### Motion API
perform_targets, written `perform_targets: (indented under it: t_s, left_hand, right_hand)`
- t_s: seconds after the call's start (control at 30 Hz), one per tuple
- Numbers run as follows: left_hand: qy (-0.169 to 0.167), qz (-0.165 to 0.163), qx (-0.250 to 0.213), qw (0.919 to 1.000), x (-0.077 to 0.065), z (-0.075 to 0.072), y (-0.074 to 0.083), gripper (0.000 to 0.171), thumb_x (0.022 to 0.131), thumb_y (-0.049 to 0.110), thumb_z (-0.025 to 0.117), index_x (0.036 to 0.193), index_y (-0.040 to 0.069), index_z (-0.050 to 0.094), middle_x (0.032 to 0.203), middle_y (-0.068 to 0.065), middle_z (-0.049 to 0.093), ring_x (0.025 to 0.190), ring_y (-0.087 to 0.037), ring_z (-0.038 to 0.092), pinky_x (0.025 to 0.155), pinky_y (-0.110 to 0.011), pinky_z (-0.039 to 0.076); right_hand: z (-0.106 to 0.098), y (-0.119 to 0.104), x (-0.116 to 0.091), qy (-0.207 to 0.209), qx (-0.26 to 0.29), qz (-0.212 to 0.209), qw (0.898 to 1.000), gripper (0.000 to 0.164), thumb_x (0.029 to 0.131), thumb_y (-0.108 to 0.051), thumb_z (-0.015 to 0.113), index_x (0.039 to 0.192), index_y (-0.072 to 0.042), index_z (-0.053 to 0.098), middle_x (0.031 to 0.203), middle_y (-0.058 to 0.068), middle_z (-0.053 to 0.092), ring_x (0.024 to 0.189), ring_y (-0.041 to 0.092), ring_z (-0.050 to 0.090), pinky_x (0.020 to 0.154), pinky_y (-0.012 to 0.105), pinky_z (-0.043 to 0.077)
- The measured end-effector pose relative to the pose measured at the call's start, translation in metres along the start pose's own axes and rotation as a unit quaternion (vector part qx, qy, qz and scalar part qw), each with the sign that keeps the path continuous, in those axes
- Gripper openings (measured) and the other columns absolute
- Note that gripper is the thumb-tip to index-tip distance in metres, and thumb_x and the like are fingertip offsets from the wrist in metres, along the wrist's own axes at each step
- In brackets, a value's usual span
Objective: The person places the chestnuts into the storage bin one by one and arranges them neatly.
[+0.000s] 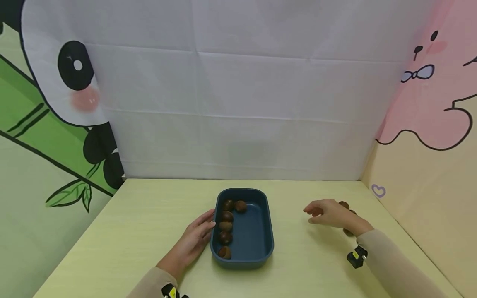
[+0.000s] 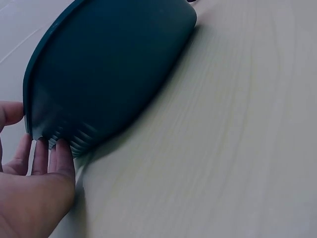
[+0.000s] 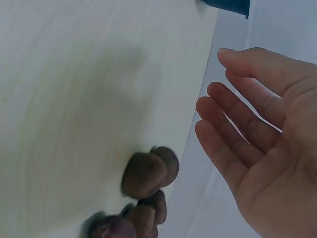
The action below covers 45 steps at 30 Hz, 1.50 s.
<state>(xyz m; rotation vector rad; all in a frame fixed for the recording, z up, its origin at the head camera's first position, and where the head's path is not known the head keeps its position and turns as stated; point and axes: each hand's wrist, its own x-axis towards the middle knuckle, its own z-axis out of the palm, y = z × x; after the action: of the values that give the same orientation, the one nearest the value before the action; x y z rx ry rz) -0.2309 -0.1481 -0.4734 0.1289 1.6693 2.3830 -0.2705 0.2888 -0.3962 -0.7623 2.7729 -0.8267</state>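
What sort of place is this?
Probably an indoor tabletop booth with playful decoration: a pale wood-grain table meets a creased white backdrop, with a cartoon panda on the left and a pink cartoon animal on the right.

Your left forearm (image 1: 150,283) slants in from the bottom edge of the head view, and your left hand (image 1: 194,237) reaches forward with fingers nearly straight. Your right forearm (image 1: 396,265) comes from the lower right, your right hand (image 1: 333,213) raised, its fingers loosely curved and pointing leftward, thumb apart.
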Motion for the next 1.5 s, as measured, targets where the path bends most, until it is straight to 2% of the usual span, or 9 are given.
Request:
perform_targets:
  t_s: [0.13, 0.37, 0.57, 0.67, 0.8, 0.93, 1.2, 1.43, 1.5]
  left_hand:
    - [-0.004, 0.000, -0.006, 1.0000, 0.001, 0.001, -0.001, 0.061, 0.100, 0.008, 0.054, 0.156, 0.002, 0.029, 0.159, -0.017, 0.030, 0.139, -0.029, 0.038, 0.103, -0.028, 0.042]
    - [0.001, 0.000, -0.004, 1.0000, 0.002, 0.001, 0.000, 0.061, 0.100, 0.008, 0.055, 0.155, 0.001, 0.030, 0.159, -0.018, 0.031, 0.137, -0.029, 0.041, 0.102, -0.027, 0.043]
    - [0.002, 0.001, -0.006, 1.0000, 0.001, 0.000, 0.000, 0.062, 0.100, 0.008, 0.055, 0.156, 0.002, 0.030, 0.159, -0.018, 0.031, 0.138, -0.028, 0.040, 0.102, -0.028, 0.043]
    - [0.002, 0.003, -0.007, 1.0000, 0.001, 0.000, -0.001, 0.061, 0.100, 0.008, 0.055, 0.155, 0.001, 0.030, 0.159, -0.018, 0.031, 0.138, -0.029, 0.040, 0.103, -0.028, 0.043]
    - [0.000, 0.002, -0.007, 1.0000, 0.002, 0.000, -0.002, 0.061, 0.100, 0.008, 0.055, 0.155, 0.001, 0.030, 0.159, -0.017, 0.030, 0.139, -0.030, 0.038, 0.104, -0.029, 0.042]
    - [0.003, 0.003, -0.006, 1.0000, 0.002, 0.000, -0.002, 0.061, 0.100, 0.008, 0.055, 0.155, 0.002, 0.030, 0.159, -0.018, 0.031, 0.140, -0.031, 0.038, 0.103, -0.029, 0.042]
    - [0.003, 0.002, 0.001, 1.0000, 0.001, 0.000, -0.001, 0.061, 0.100, 0.009, 0.055, 0.155, 0.002, 0.030, 0.159, -0.018, 0.031, 0.139, -0.031, 0.038, 0.105, -0.030, 0.041]
    - [0.000, 0.001, 0.001, 1.0000, 0.000, 0.001, 0.001, 0.061, 0.100, 0.008, 0.055, 0.155, 0.001, 0.030, 0.159, -0.018, 0.031, 0.139, -0.031, 0.038, 0.105, -0.030, 0.041]
    - [-0.004, 0.000, 0.000, 1.0000, 0.000, 0.001, 0.001, 0.061, 0.101, 0.008, 0.054, 0.156, 0.001, 0.029, 0.159, -0.018, 0.030, 0.140, -0.031, 0.037, 0.106, -0.031, 0.040]
  right_hand:
    - [-0.002, 0.021, -0.025, 0.028, -0.014, 0.011, 0.999, 0.030, 0.092, -0.018, 0.073, 0.118, -0.004, 0.070, 0.113, 0.010, 0.070, 0.103, 0.031, 0.066, 0.084, 0.042, 0.054]
    - [-0.006, 0.057, -0.068, 0.080, -0.022, 0.052, 0.995, 0.030, 0.092, -0.021, 0.074, 0.118, -0.006, 0.071, 0.115, 0.010, 0.069, 0.105, 0.035, 0.064, 0.085, 0.050, 0.053]
    - [-0.005, 0.074, -0.085, 0.113, -0.029, 0.074, 0.990, 0.034, 0.089, -0.022, 0.077, 0.118, -0.006, 0.071, 0.117, 0.016, 0.067, 0.109, 0.040, 0.060, 0.084, 0.052, 0.052]
    - [-0.007, 0.079, -0.088, 0.103, -0.018, 0.091, 0.990, 0.036, 0.088, -0.021, 0.077, 0.119, -0.005, 0.070, 0.117, 0.018, 0.066, 0.105, 0.037, 0.062, 0.081, 0.049, 0.052]
    - [-0.008, 0.085, -0.090, 0.067, 0.021, 0.121, 0.990, 0.040, 0.087, -0.019, 0.078, 0.122, -0.002, 0.067, 0.118, 0.019, 0.064, 0.100, 0.031, 0.063, 0.076, 0.041, 0.052]
    - [-0.007, 0.090, -0.090, 0.054, 0.043, 0.128, 0.989, 0.042, 0.086, -0.017, 0.079, 0.123, -0.001, 0.067, 0.120, 0.022, 0.063, 0.099, 0.030, 0.065, 0.074, 0.036, 0.054]
    - [-0.009, 0.084, -0.083, 0.053, 0.035, 0.107, 0.992, 0.040, 0.084, -0.018, 0.080, 0.119, -0.002, 0.069, 0.115, 0.017, 0.066, 0.097, 0.029, 0.066, 0.073, 0.034, 0.054]
    - [-0.012, 0.060, -0.062, 0.054, 0.004, 0.040, 0.998, 0.036, 0.086, -0.019, 0.080, 0.118, -0.007, 0.070, 0.112, 0.010, 0.067, 0.097, 0.022, 0.064, 0.075, 0.031, 0.052]
    - [-0.014, 0.052, -0.053, 0.049, 0.012, 0.029, 0.998, 0.037, 0.087, -0.020, 0.079, 0.120, -0.008, 0.069, 0.114, 0.009, 0.066, 0.098, 0.020, 0.062, 0.076, 0.029, 0.052]
